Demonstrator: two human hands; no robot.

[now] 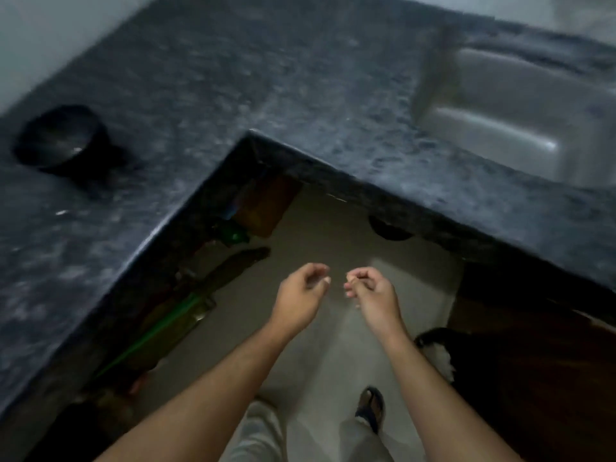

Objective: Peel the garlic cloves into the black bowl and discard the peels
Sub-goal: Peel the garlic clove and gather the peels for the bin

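Observation:
The black bowl [61,140] stands on the dark granite counter [206,91] at the far left, well away from both hands. My two hands hang side by side over the floor, in front of the counter's inner corner. My left hand [301,293] has its fingers loosely curled, and nothing shows plainly in it. My right hand [370,290] has its fingers curled, with a small pale piece [350,279], perhaps garlic or peel, pinched at the fingertips. The frame is blurred.
A steel sink [520,118] is set in the counter at the right. Below the counter lie a green-handled tool [156,331] and clutter. A dark bag or bin with something white [440,355] stands at the lower right. My sandalled foot [371,408] is on the tiled floor.

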